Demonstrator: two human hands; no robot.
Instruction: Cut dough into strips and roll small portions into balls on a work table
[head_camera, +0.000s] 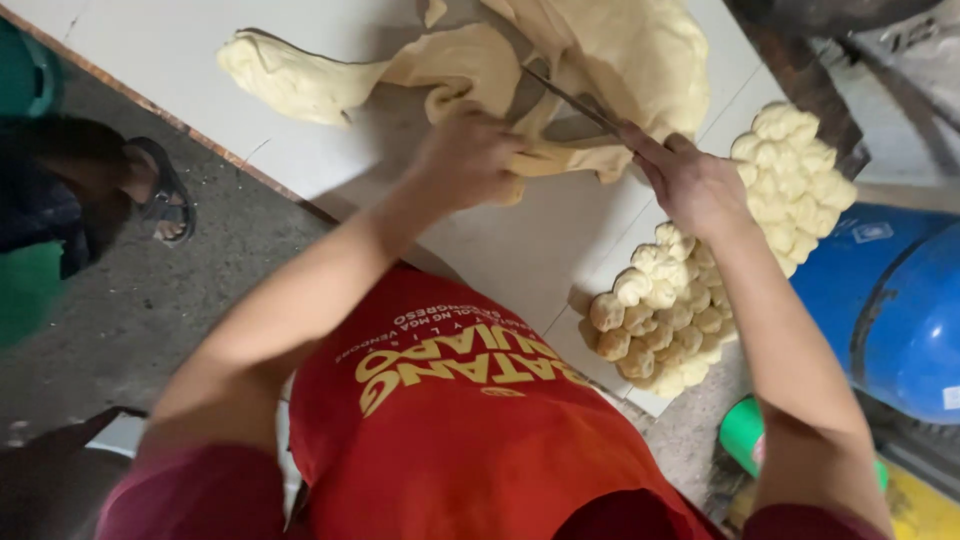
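Note:
A big slab of pale yellow dough (600, 60) lies spread on a white worktable (330, 150). My left hand (465, 160) grips a strip of the dough at its near edge. In my right hand (690, 185) is a knife (570, 100), its blade lying across the dough just past my left hand. A heap of several small cut dough pieces (700, 270) sits on the table to the right of my right hand.
A blue drum (890, 300) stands at the right, with a green cup (745, 435) on the floor near it. Another person's sandalled foot (160, 195) is on the grey floor at the left, beside the table's edge. I wear a red apron (460, 420).

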